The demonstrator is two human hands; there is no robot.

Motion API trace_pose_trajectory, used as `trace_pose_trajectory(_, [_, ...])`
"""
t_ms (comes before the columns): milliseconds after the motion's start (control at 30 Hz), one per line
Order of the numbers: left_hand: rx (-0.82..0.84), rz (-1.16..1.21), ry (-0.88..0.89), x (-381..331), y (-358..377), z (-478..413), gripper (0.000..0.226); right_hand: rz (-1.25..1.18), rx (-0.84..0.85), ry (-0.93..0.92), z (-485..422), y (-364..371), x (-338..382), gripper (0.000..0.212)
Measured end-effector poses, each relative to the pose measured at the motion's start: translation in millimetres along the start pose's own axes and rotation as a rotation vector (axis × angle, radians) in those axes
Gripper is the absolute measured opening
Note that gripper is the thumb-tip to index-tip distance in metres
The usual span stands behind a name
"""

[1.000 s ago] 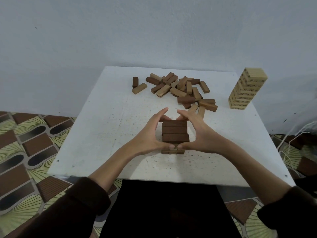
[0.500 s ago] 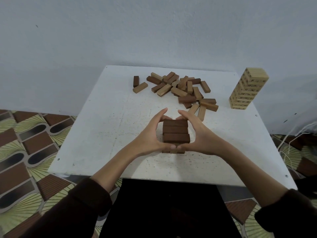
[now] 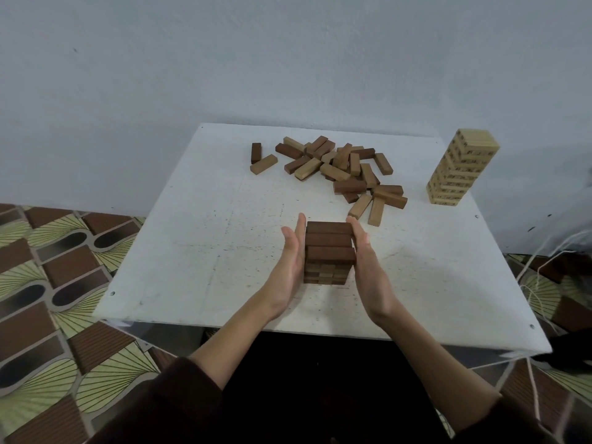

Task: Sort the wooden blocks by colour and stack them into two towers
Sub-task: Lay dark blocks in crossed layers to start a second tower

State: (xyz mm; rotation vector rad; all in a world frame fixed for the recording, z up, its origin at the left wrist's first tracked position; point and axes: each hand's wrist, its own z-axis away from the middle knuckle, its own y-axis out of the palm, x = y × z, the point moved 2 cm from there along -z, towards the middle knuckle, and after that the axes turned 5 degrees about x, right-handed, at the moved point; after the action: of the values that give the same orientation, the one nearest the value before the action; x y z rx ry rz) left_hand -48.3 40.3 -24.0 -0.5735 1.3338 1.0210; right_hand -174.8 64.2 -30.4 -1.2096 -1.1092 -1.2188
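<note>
A short tower of dark brown blocks [image 3: 330,251] stands near the front middle of the white table [image 3: 205,238]. My left hand [image 3: 290,267] lies flat against its left side with straight fingers. My right hand [image 3: 368,267] lies flat against its right side the same way. A loose pile of mixed dark and light blocks [image 3: 339,169] is scattered at the back of the table. A tall tower of light blocks [image 3: 458,168] stands at the back right corner.
The table sits against a pale wall. Patterned floor tiles [image 3: 48,283] show to the left, and white cords [image 3: 544,277] hang beside the right edge. A lone dark block [image 3: 255,152] and a light block [image 3: 263,164] lie left of the pile.
Both hands have uncurled from cupping the dark tower's front and back corners. They now lie flat along its left and right sides. The tower has stayed in place.
</note>
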Motion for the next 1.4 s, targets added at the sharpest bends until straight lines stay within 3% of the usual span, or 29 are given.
trace_pose_trajectory(67, [0.064, 0.041, 0.001, 5, -1, 1, 0.115, 0.026, 0.002, 0.044, 1, 3, 0, 0.065])
trace_pose_trajectory(133, [0.064, -0.011, -0.005, 6, -2, 2, 0.124, 0.024, -0.003, 0.068, 2, 4, 2, 0.069])
trace_pose_trajectory(500, [0.060, -0.020, -0.005, 5, -1, 0, 0.125, 0.004, -0.007, 0.053, 0, 3, -8, 0.073])
trace_pose_trajectory(700, [0.091, -0.118, 0.029, 3, -6, 1, 0.127, 0.051, 0.099, 0.081, -1, -7, -13, 0.103])
trace_pose_trajectory(967, [0.110, -0.466, 0.123, -8, -31, -10, 0.118, 0.395, 0.271, -0.019, -12, -37, 12, 0.121])
trace_pose_trajectory(1400, [0.089, -0.558, 0.144, -9, -37, -22, 0.116, 0.533, 0.326, -0.052, -28, -38, 21, 0.107])
